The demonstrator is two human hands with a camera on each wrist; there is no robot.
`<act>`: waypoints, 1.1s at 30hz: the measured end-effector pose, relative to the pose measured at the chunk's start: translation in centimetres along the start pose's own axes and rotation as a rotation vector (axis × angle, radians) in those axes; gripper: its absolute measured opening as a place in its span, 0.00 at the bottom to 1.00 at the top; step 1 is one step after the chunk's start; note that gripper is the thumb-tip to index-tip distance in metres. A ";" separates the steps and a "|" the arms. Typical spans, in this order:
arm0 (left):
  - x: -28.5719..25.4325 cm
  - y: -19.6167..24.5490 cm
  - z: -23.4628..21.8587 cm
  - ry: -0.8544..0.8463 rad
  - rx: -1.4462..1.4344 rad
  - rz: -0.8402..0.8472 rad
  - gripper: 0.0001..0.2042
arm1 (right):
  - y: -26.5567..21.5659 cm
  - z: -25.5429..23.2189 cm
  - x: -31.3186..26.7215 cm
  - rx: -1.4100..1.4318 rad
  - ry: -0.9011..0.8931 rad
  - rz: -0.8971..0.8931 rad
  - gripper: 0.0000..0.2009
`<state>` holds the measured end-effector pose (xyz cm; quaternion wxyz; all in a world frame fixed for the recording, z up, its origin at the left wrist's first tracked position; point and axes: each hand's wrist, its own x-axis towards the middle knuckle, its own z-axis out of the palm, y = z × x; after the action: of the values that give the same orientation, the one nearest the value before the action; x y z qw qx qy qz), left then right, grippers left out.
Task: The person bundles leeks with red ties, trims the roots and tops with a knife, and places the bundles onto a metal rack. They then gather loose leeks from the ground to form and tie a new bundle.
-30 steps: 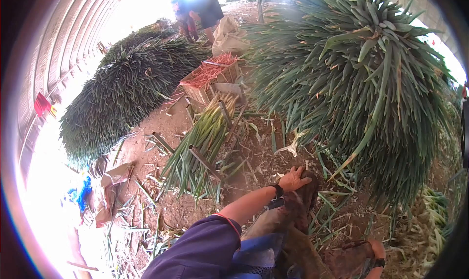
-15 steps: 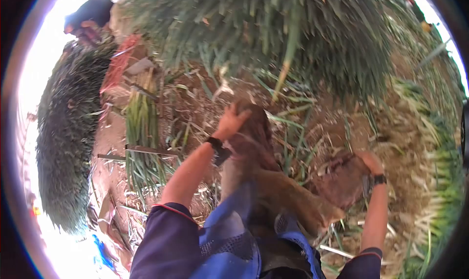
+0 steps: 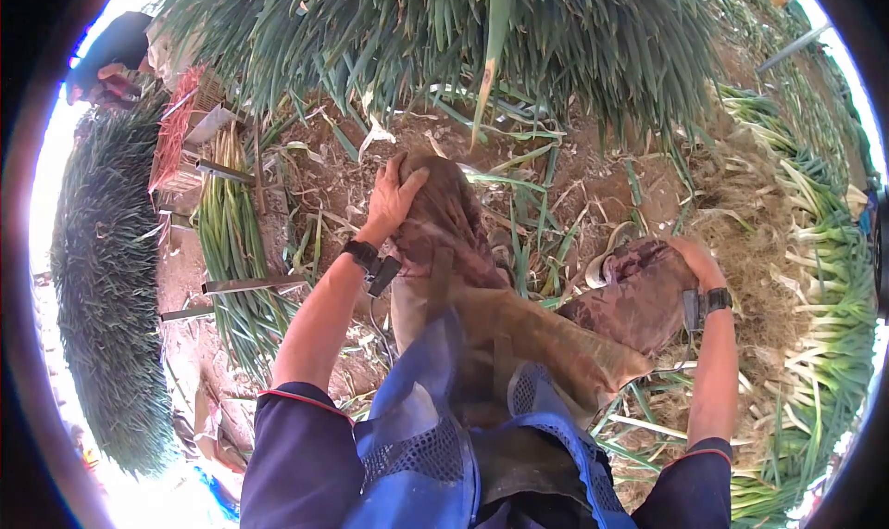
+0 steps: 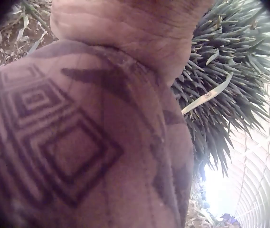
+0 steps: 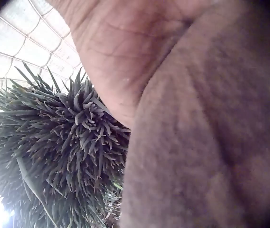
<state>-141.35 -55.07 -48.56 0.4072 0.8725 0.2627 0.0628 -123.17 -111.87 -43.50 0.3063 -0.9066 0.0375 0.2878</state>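
Observation:
In the head view the left hand (image 3: pixel 391 198) rests on the left knee (image 3: pixel 439 179) of soiled patterned trousers, thumb and fingers spread. The right hand (image 3: pixel 696 258) lies over the right knee (image 3: pixel 639 274), its fingers mostly out of sight. Both wrist views show a palm against trouser cloth: the left palm (image 4: pixel 125 28) on patterned fabric (image 4: pixel 78 142), the right palm (image 5: pixel 130 52) on blurred fabric (image 5: pixel 201 137). Neither hand is seen holding anything. A large heap of green stalks (image 3: pixel 435 38) stands in front of the knees.
Bundled stalks (image 3: pixel 231 242) lie between metal bars (image 3: pixel 245 284) at left, beside a crate of red strips (image 3: pixel 181 112). A long green heap (image 3: pixel 106 279) and a bending person (image 3: pixel 111 61) are farther left. Pale-stemmed plants (image 3: pixel 815 316) line the right. Leaf scraps litter the soil.
The head view has turned down and to the right, bringing both forearms and the row of pale-stemmed plants into view. Both hands have stayed on the knees.

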 end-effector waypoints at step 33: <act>0.1 -0.3 -0.1 0.011 -0.013 -0.010 0.37 | 1.1 -0.1 1.1 -0.063 -0.036 -0.057 0.20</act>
<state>-141.38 -54.80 -48.70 0.4118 0.8681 0.2689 0.0672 -122.48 -112.70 -44.61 0.2863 -0.9112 -0.0032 0.2962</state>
